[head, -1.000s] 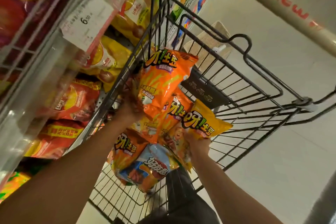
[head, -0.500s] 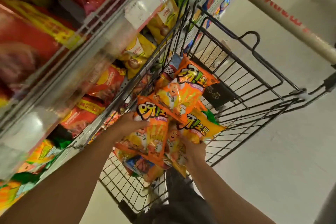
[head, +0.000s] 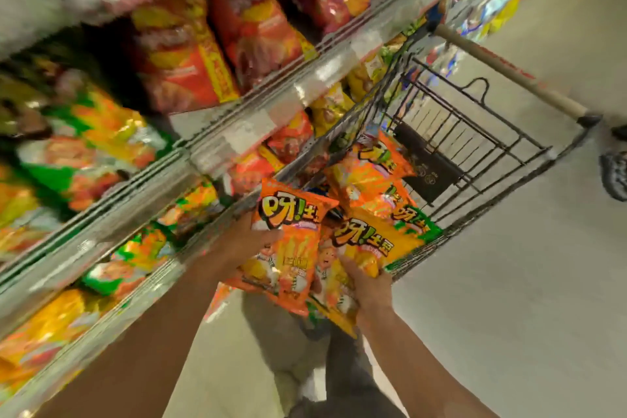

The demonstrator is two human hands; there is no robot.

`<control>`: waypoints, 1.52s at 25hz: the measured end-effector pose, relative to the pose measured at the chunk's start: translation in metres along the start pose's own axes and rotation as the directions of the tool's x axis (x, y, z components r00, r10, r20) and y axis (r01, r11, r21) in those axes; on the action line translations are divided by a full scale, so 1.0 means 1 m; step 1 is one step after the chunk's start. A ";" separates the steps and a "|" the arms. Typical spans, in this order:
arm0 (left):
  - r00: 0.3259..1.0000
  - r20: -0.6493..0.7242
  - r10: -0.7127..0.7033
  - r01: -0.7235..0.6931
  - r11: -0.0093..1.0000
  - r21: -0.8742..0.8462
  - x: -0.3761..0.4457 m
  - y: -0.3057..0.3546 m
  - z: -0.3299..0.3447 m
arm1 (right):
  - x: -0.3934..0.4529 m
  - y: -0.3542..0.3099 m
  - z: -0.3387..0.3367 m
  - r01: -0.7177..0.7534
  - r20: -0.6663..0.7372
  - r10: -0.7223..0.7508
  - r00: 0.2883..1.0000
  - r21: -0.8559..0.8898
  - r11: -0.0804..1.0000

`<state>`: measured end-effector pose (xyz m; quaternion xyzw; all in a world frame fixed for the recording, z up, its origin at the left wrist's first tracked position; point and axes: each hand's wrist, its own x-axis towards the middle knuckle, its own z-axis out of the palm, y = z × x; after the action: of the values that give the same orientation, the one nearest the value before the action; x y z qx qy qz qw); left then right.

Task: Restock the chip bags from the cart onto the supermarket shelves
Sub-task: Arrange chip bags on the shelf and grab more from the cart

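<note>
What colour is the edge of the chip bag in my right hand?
Green, along the yellow-orange bag the right hand holds; head view.

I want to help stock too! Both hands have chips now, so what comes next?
Probably swing the bags left toward the shelves. The left hand grips an orange bag, the right hand a yellow bag, both beside the cart.

Orange chip bags [head: 291, 241], black wire cart [head: 475, 146]
</note>
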<state>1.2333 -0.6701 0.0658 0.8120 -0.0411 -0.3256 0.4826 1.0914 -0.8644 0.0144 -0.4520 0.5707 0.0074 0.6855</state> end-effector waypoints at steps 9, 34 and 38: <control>0.988 -0.153 0.003 -0.047 0.958 -0.284 -0.119 -0.021 0.007 | -0.076 -0.009 -0.039 0.390 0.260 -0.347 0.901 -0.135 0.911; 0.506 -0.841 -0.195 -0.474 0.751 -0.459 -0.513 -0.087 0.018 | -0.317 0.049 -0.012 0.908 0.965 -0.242 0.098 0.013 0.419; 0.375 -0.918 -0.130 -0.528 0.784 -0.326 -0.584 -0.121 -0.032 | -0.404 0.094 0.015 0.902 0.970 -0.242 -0.005 0.108 0.417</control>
<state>0.7638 -0.3591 0.2634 0.6530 0.2245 0.2401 0.6823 0.9127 -0.5945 0.2748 -0.7464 -0.2169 0.1169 0.6182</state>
